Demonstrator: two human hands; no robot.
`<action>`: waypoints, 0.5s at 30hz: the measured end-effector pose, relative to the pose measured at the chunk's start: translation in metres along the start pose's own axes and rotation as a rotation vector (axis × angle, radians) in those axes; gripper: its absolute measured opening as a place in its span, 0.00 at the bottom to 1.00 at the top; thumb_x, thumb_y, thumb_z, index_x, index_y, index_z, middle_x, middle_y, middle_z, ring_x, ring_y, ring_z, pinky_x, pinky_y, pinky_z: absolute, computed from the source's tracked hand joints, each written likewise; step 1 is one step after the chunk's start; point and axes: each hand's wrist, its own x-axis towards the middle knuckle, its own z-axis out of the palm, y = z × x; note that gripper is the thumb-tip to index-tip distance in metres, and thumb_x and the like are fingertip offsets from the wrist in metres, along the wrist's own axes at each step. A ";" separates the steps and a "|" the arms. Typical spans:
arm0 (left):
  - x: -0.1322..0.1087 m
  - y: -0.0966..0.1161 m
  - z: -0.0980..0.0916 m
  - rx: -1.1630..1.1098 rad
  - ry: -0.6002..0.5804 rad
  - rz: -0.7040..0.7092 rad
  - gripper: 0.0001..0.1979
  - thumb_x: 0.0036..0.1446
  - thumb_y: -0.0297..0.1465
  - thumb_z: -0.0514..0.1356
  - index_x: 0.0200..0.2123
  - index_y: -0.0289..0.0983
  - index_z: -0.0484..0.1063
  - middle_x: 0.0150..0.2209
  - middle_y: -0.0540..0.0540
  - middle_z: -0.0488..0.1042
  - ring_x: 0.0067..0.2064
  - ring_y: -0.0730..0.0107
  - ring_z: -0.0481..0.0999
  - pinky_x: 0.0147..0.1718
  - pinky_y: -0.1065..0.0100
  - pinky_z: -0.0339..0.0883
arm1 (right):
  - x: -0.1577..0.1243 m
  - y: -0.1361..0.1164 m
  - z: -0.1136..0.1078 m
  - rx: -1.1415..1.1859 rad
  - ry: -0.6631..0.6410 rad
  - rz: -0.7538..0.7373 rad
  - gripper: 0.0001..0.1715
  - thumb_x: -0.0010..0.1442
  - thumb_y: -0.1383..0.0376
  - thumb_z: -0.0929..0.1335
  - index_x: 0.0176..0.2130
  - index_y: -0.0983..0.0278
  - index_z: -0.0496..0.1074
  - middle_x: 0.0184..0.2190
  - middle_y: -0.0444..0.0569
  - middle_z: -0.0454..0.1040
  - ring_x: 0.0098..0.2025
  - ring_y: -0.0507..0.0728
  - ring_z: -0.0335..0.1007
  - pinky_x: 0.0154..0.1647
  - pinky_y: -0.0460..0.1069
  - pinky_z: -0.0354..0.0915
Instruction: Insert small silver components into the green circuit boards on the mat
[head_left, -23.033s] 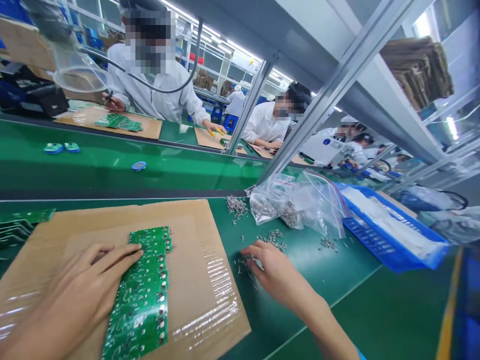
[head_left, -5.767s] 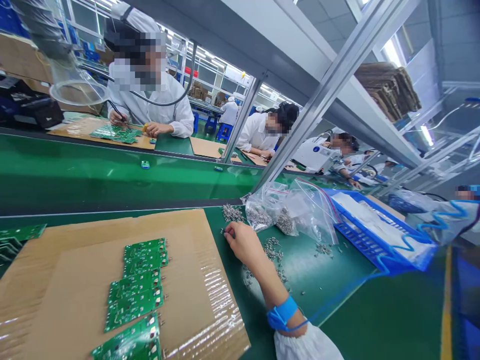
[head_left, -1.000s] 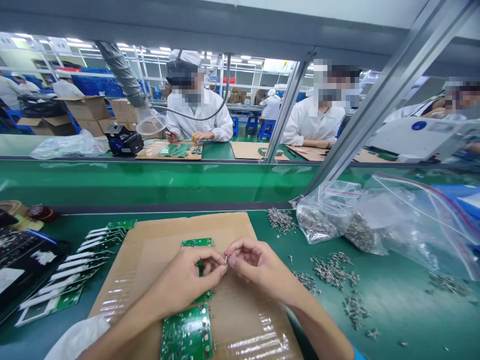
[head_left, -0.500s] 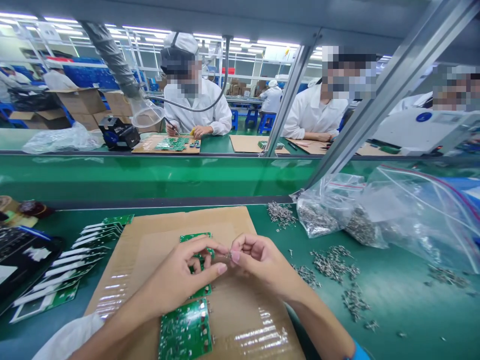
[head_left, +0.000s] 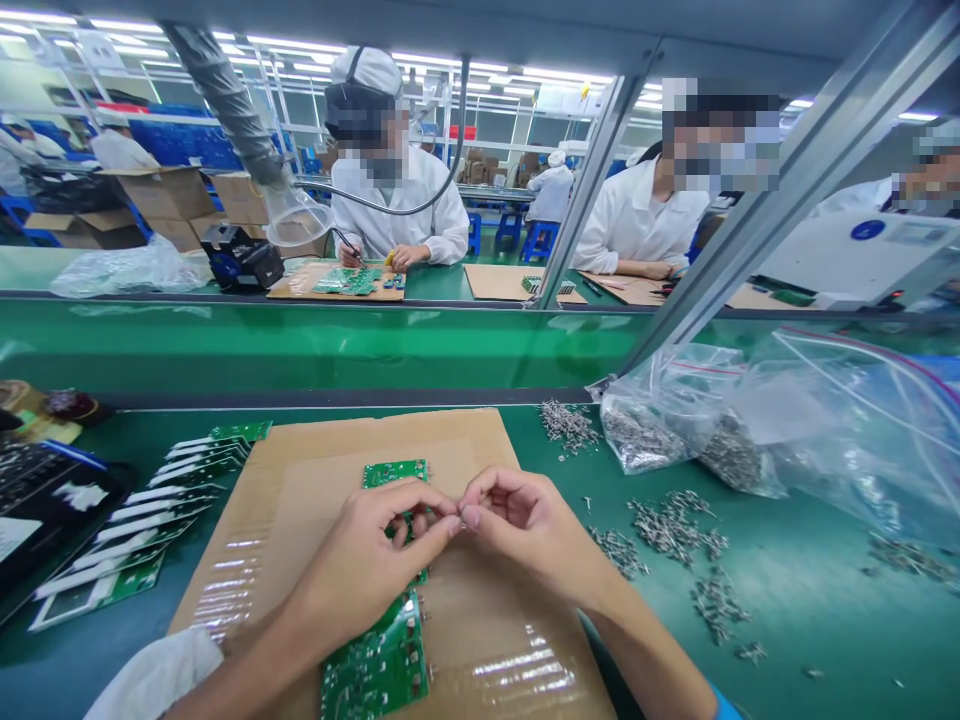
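My left hand (head_left: 382, 550) and my right hand (head_left: 529, 520) meet at their fingertips above a brown cardboard sheet (head_left: 517, 610). Thumb and forefinger of each hand are pinched together. A tiny silvery metal part is at my right fingertips, now mostly hidden by them; what the left fingers grip is hidden. Beneath and beside my left hand, green circuit boards lie in a column on the cardboard: a far board (head_left: 395, 471), one largely covered by the hand, and a near board (head_left: 379, 665) with small metal parts along its right edge.
Loose metal pieces lie in heaps (head_left: 675, 530) on the green table to the right. Clear plastic bags (head_left: 645, 430) of similar pieces stand behind them. White-edged boards (head_left: 135, 520) lean in a row at left. A slanted metal post (head_left: 720, 250) rises ahead; co-workers sit across the bench.
My left thumb and forefinger have closed together and come up against my right fingertips, covering the small metal part. The view has shifted slightly; the circuit boards stay in place.
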 end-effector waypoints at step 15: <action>-0.001 0.002 -0.002 -0.062 -0.061 0.081 0.04 0.57 0.33 0.62 0.31 0.42 0.77 0.29 0.53 0.72 0.28 0.76 0.66 0.25 0.74 0.60 | -0.002 -0.008 0.002 0.098 -0.009 0.069 0.11 0.55 0.62 0.77 0.30 0.64 0.74 0.26 0.41 0.75 0.26 0.47 0.64 0.30 0.43 0.62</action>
